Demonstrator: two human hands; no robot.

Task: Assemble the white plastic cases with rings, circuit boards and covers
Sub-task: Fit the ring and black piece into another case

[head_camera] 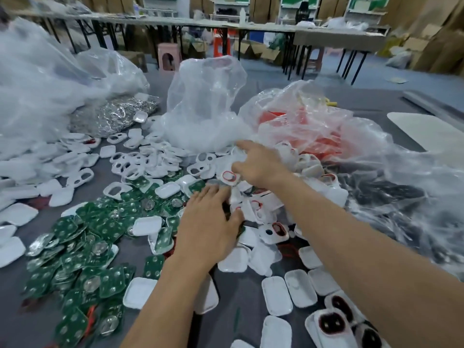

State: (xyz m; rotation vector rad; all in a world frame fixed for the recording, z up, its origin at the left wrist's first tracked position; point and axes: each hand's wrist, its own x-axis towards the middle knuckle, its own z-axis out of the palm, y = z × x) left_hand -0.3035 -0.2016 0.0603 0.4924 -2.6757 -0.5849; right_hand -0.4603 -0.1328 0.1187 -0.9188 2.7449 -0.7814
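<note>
Your left hand [208, 219] lies flat with straight fingers on the heap of cases [261, 254] in the middle of the surface [15, 320], gripping nothing. It looks like a steadying or sorting press, so the loose shells don't slide while you dig. Your right hand [256, 164] reaches farther, to the far edge of the same heap, just beside the clear bag [206, 101] and the red bag [301, 126]. Its forefinger is stretched out, but blur hides the other fingers, so I cannot tell whether it pinches a piece. The stock lies sorted by kind, likely to keep each reach short: boards [82, 247] fanned out at near left, covers [130, 167] with cut-outs beyond them, rings [113, 116] bagged at far left. At near right a row [298, 290] of cases lies side by side, some with dark inserts; these seem to be part-built pieces kept apart from the raw heap so you don't mix them
</note>
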